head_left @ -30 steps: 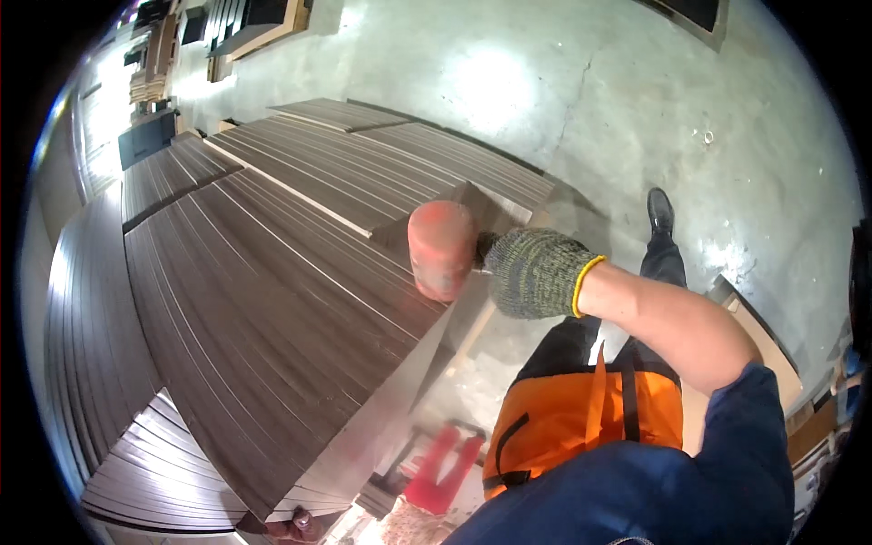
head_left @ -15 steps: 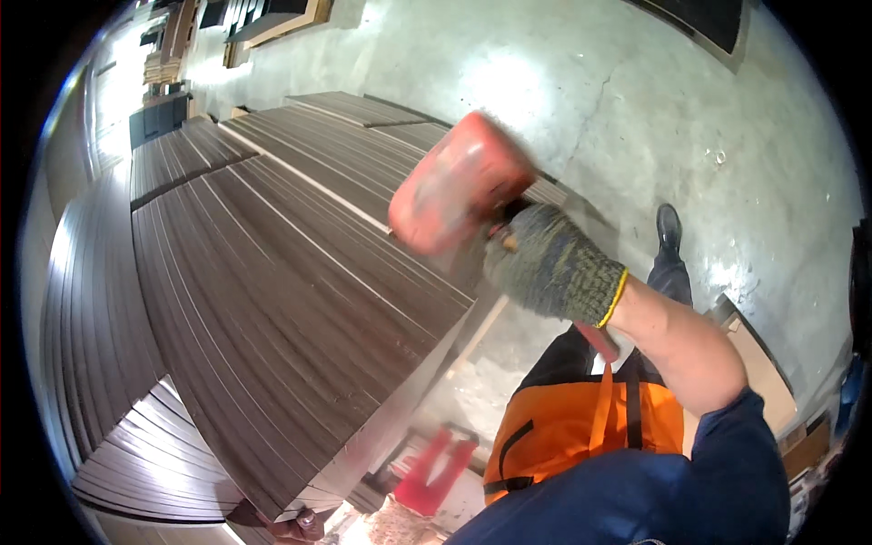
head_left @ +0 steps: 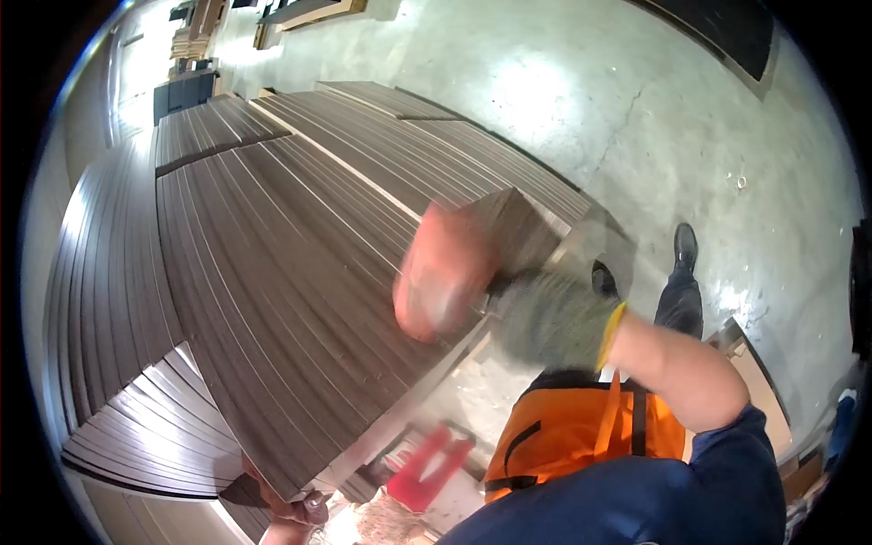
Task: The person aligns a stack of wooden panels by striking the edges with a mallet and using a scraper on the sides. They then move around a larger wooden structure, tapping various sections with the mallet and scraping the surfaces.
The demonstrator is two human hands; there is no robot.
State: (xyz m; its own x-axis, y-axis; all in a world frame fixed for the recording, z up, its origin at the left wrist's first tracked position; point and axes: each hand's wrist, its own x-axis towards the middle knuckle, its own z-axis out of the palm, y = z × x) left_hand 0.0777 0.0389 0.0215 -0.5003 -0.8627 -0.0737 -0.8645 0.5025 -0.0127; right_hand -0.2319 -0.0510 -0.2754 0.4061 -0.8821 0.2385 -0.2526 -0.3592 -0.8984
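My right hand [head_left: 554, 320], in a grey knit glove with a yellow cuff, is shut on the handle of a mallet with a reddish-orange head [head_left: 445, 272]. The mallet is blurred with motion and sits just above the near edge of a stack of dark brown grooved panels [head_left: 272, 272]. At the stack's lower corner my left hand [head_left: 292, 509] touches the panels. It is mostly cut off by the picture's rim, so its grip is unclear.
More dark panel stacks lie to the left [head_left: 109, 272] and behind [head_left: 409, 136]. Beyond them is a grey concrete floor [head_left: 636, 118]. A red object [head_left: 427, 465] lies on the floor below the stack. My shoe [head_left: 686, 245] and orange apron [head_left: 581, 436] are at the right.
The mallet was raised high half a second ago. It has now swung down toward the panel stack's edge, blurred. My left hand stays at the lower corner.
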